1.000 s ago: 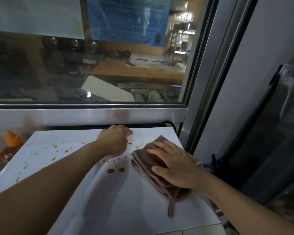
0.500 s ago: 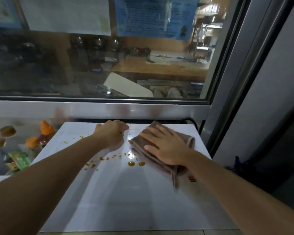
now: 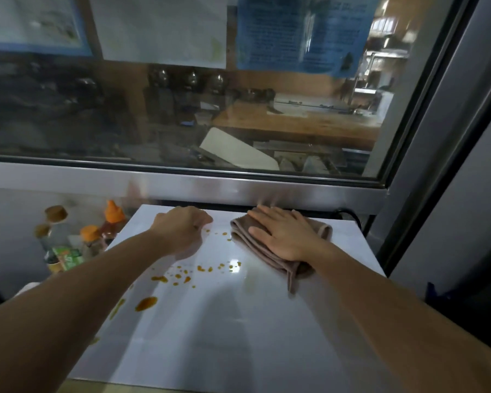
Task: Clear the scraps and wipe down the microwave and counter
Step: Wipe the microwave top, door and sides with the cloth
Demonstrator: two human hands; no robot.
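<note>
Brown cloth (image 3: 270,251) is folded and pressed flat on the white microwave top (image 3: 238,321), at the far edge toward 1 o'clock, just below the steel window sill (image 3: 182,191). Right hand (image 3: 287,236) is laid on it, fingers straight and spread, nothing gripped. Left hand (image 3: 182,228) is rested at 11 o'clock, fingers curled into a loose fist; nothing visibly held. Orange sauce spots (image 3: 182,275) are scattered between and toward 9 o'clock. Bottles (image 3: 68,242) are seen beside the left edge.

folded brown cloth (image 3: 267,252) at back of orange-spattered white microwave top (image 3: 238,321)
</note>
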